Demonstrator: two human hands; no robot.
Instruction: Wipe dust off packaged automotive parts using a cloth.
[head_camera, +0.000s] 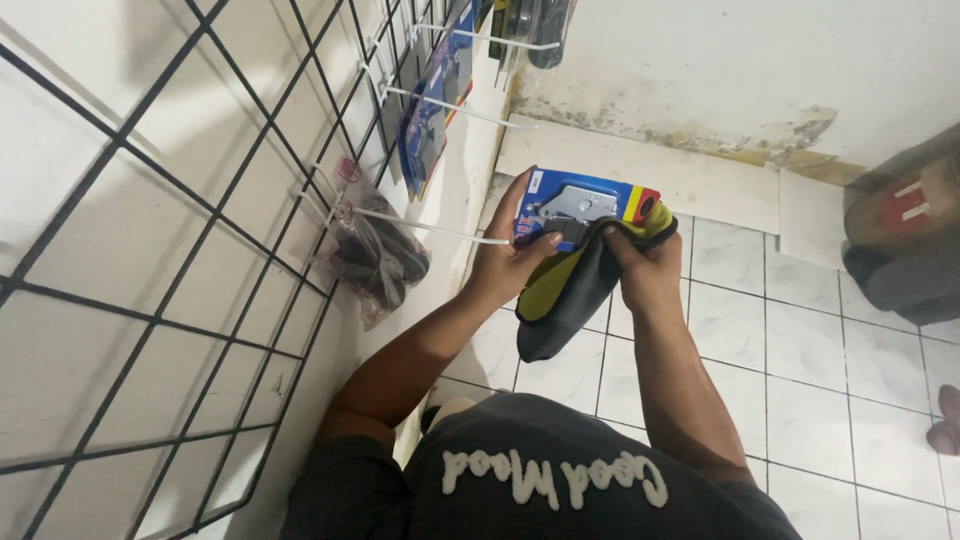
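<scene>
Left hand (505, 255) grips blue pack (580, 205) by edge, holding it up steady. Right hand (645, 265) bunched tight on cloth (565, 295), pressing it against pack front. Empty hook (420, 228) on wire rack (150, 270) just beside.

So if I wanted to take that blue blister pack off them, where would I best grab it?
Probably by the top edge of the blue blister pack, coming from the wall side. That edge is bare, flat card, easy to pinch. The left hand already grips its near end, and the right hand presses a yellow and grey cloth over its lower right part.
</scene>
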